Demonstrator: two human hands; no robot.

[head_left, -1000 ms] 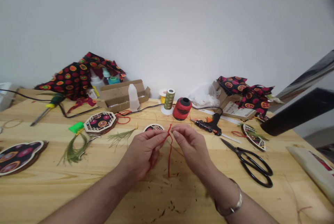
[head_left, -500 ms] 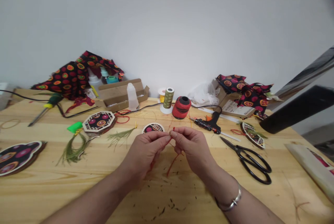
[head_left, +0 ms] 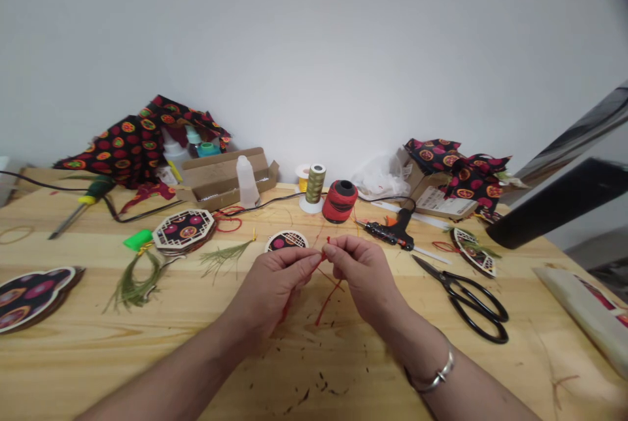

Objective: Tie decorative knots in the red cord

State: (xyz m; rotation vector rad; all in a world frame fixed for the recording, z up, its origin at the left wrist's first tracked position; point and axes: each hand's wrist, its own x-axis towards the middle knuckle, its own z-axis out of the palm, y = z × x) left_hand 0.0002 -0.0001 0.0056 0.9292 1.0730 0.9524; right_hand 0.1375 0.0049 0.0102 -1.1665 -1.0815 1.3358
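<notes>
Both hands meet over the middle of the table, pinching a thin red cord (head_left: 324,255) between thumbs and fingertips. My left hand (head_left: 275,285) is closed on the cord from the left side. From the right, my right hand (head_left: 362,272) pinches it close by, a small red bit showing above its thumb. A loose red tail (head_left: 328,303) hangs below the fingers. Just behind the hands lies a round lattice piece with patterned fabric (head_left: 287,240), partly hidden by my left hand. A red thread cone (head_left: 340,201) and an olive thread spool (head_left: 315,184) stand farther back.
Black scissors (head_left: 466,297) and a glue gun (head_left: 392,231) lie to the right. On the left are an octagonal lattice piece (head_left: 184,231), an olive tassel (head_left: 135,280) and a screwdriver (head_left: 81,205). A white bottle (head_left: 247,182) stands before an open cardboard box (head_left: 210,176). Dark scraps litter the front.
The hands stay together on the cord with only small finger movements. My right fingertips have shifted slightly, and a little more red shows between the hands. The view has moved slightly.
</notes>
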